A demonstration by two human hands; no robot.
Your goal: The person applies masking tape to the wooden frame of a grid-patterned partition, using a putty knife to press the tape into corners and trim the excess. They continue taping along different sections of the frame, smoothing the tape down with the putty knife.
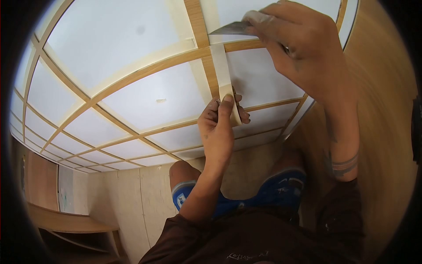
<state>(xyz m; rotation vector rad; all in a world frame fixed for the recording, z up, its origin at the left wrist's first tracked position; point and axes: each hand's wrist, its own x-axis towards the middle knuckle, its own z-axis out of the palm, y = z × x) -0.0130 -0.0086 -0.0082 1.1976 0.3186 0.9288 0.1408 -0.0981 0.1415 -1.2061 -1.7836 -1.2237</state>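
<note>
My left hand (220, 121) is closed around a roll of masking tape (236, 115), the thumb pressed on its outer face. From the roll a pale strip of tape (221, 66) runs up along a wooden bar to the crossing of the lattice. Above and to the right, my right hand (294, 44) grips a putty knife (231, 29); its thin grey blade points left, its tip close to the upper end of the strip. The handle is hidden in my fingers. White panels (158, 97) fill the wooden lattice (149, 67), many edged with masking tape.
A brown wooden surface (382, 132) stands along the right side. Pale floorboards (132, 198) lie below, under my legs in blue shorts (246, 198). At lower left is a wooden bench or shelf (72, 220).
</note>
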